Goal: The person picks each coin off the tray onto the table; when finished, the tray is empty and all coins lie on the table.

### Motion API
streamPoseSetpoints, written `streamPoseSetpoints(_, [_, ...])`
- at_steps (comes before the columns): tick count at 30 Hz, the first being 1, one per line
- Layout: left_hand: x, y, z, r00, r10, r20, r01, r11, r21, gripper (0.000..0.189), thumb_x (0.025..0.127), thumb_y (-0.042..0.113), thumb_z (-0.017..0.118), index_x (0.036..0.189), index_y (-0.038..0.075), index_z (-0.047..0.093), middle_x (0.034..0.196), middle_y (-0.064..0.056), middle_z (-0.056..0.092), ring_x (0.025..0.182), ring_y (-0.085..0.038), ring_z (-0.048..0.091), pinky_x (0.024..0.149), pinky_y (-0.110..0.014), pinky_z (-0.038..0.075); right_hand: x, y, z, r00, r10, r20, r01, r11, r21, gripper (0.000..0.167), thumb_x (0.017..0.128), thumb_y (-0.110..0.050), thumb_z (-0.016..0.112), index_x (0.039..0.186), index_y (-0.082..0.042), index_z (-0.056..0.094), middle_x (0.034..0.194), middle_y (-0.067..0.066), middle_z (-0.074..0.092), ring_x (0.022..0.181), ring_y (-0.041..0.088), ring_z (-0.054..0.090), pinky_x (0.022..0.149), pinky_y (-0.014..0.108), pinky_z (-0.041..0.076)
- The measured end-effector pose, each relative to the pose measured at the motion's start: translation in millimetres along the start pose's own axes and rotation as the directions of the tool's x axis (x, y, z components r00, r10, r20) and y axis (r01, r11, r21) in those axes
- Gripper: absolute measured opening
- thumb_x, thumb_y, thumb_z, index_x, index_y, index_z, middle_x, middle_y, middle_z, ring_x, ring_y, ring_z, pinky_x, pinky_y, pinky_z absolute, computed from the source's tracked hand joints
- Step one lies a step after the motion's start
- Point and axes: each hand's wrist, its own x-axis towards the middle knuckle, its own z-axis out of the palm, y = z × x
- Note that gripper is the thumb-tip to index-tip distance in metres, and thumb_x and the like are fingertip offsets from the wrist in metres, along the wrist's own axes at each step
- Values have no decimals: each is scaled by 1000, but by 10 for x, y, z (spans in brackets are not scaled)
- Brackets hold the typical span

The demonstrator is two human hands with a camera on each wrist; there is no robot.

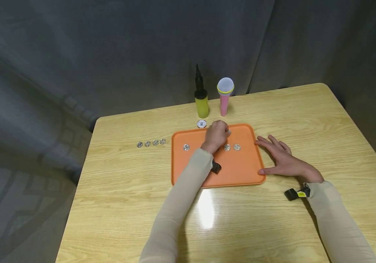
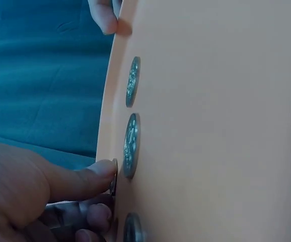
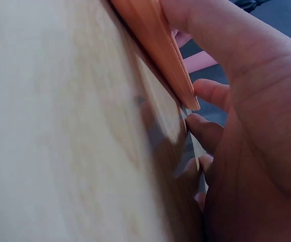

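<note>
My left hand (image 1: 216, 135) reaches over the far part of an orange tray (image 1: 234, 171). In the left wrist view its thumb and curled fingers pinch a silvery coin (image 2: 114, 176), seen edge-on near the tray's far wall. Two coins lie side by side just nearer, a left one (image 1: 227, 147) and a right one (image 1: 237, 147). Another coin (image 1: 186, 147) lies in the tray's left part; the left forearm covers some of the tray between. My right hand (image 1: 284, 160) is spread at the tray's right rim, its thumb and index finger touching it.
Left of the tray, several coins (image 1: 155, 143) form a row on the wooden table (image 1: 125, 190). A white poker chip (image 1: 201, 124) lies behind the tray. Farther back stand a yellow-and-black hand pump (image 1: 202, 104) and a pink toy microphone (image 1: 224, 104), before a dark curtain.
</note>
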Motion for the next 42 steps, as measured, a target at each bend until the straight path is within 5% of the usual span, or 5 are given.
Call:
streamPoseSetpoints(18, [-21, -59, -3, 999, 26, -20, -26, 1000, -2, 11, 91, 16, 74, 81, 13, 69, 90, 0, 71, 81, -15, 66, 66, -30, 53, 19, 12, 10, 1000, -7, -7, 7, 1000, -9, 97, 78, -33, 85, 155, -13, 30, 166, 24, 14, 154, 48, -9, 114, 71, -6])
streamPoseSetpoints(27, [-43, -88, 11, 997, 24, -67, -31, 995, -96, 3, 90, 10, 74, 93, 11, 73, 94, -3, 76, 87, -17, 70, 75, -30, 56, 18, 15, 16, 1000, -13, -9, 13, 1000, -16, 96, 78, -33, 84, 155, -13, 31, 166, 24, 15, 154, 48, -8, 114, 71, -6])
streamPoseSetpoints(34, [-67, -128, -12, 993, 44, -111, -73, 960, -271, 13, 92, 2, 67, 83, 7, 76, 84, -5, 77, 70, -11, 64, 67, -19, 48, 8, -3, 3, 1000, -4, 2, 4, 1000, -5, 96, 78, -33, 84, 155, -13, 30, 167, 24, 13, 154, 48, -10, 114, 71, -7])
streamPoseSetpoints(42, [-86, -233, -60, 995, 7, -100, -48, 905, -422, 7, 90, 2, 70, 91, 0, 77, 89, -13, 76, 78, -15, 65, 67, -17, 47, 0, 1, 12, 1000, -23, -11, 23, 1000, -2, 95, 78, -32, 84, 155, -12, 31, 166, 24, 15, 154, 49, -9, 113, 72, -6])
